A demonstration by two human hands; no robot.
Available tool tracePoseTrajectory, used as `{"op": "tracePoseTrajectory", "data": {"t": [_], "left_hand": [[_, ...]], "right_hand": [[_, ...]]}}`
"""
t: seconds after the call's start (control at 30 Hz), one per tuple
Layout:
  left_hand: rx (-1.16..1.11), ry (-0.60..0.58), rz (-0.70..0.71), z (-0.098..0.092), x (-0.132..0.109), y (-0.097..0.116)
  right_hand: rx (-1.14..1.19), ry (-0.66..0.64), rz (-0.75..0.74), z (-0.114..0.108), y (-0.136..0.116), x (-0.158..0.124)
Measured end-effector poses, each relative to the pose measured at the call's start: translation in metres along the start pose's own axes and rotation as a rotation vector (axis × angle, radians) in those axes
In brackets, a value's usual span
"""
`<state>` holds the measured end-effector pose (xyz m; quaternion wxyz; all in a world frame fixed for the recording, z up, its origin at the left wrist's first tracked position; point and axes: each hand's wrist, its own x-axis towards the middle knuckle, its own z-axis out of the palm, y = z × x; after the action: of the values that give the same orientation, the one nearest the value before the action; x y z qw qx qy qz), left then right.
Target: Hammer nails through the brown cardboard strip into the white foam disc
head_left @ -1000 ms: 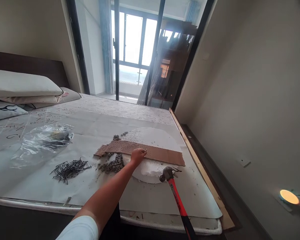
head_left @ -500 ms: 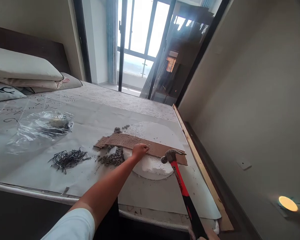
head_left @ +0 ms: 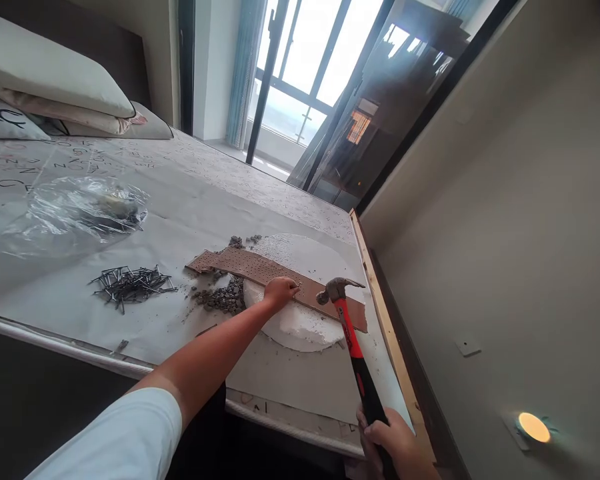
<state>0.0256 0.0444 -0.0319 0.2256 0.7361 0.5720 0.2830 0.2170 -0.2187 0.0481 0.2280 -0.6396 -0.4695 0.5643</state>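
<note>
My left hand (head_left: 279, 293) is closed in a pinch over a brown perforated strip of board (head_left: 325, 295), with what looks like a small nail (head_left: 298, 283) at the fingertips. The strip lies across a round white foam slab (head_left: 305, 333). My right hand (head_left: 387, 437) is wrapped round the black lower handle of a claw hammer (head_left: 350, 333) with a red neck. The hammer's steel head is raised over the right part of the strip, to the right of my left hand.
Left of the strip lies a heap of nails (head_left: 130, 285), with a clear plastic bag (head_left: 87, 207) behind it. Grey crumbled rubble (head_left: 225, 297) sits beside the slab. A wooden plank (head_left: 380, 300) runs along the bed's right edge by the wall. Pillows (head_left: 55, 80) lie at the far left.
My view has tilted and shifted. The right hand has come further into view, with the hammer still raised. My left hand keeps its pinch at the same spot on the strip.
</note>
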Motion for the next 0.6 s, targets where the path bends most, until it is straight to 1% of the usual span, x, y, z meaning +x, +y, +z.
{"op": "tracePoseTrajectory", "data": {"t": [0.17,0.33,0.4,0.5,0.6], "left_hand": [[-0.027,-0.009,0.030,0.000,-0.003,-0.001],[0.006,-0.007,0.030,-0.001,-0.004,0.000],[0.015,-0.001,0.031,-0.001,-0.004,0.000],[0.016,0.002,0.032,0.001,-0.004,-0.002],[0.043,-0.002,0.055,0.005,-0.003,-0.006]], "right_hand": [[-0.030,-0.002,-0.003,0.008,-0.025,0.012],[-0.026,0.093,-0.082,0.000,-0.052,0.014],[0.004,0.099,-0.115,-0.002,-0.062,0.017],[0.029,0.085,-0.107,0.004,-0.062,0.031],[-0.020,0.076,-0.022,0.016,-0.051,0.049]]}}
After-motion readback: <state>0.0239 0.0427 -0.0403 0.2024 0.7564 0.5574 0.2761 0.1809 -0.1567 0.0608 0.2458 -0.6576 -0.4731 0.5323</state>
